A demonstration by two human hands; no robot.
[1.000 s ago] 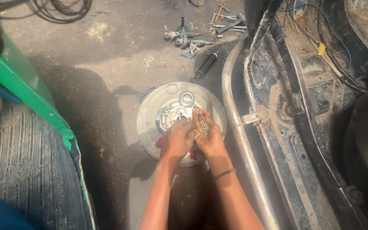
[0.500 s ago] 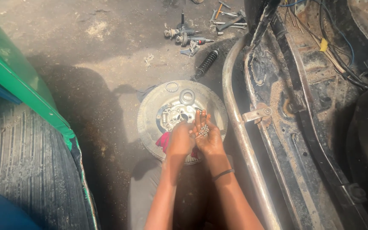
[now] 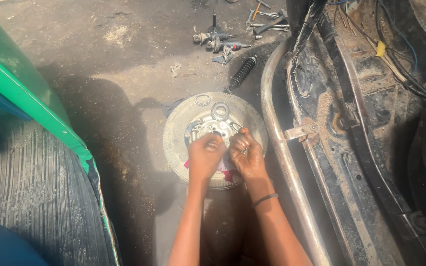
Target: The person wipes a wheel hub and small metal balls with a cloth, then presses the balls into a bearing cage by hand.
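In the head view, your left hand (image 3: 205,155) is closed in a loose fist over the metal hub (image 3: 212,129) of the small wheel (image 3: 215,138), which lies flat on the dusty ground (image 3: 124,74). Your right hand (image 3: 246,153) is cupped, holding small shiny metal pieces (image 3: 243,149), just beside the left. A black coil spring (image 3: 242,73) lies behind the wheel, a steel tube (image 3: 284,162) to its right.

one wheel (image 3: 213,123), two hands (image 3: 225,155), one shock absorber (image 3: 242,72)

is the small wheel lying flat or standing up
Lying flat: the small wheel rests on its side on the dirt floor, hub face up, both hands over it.
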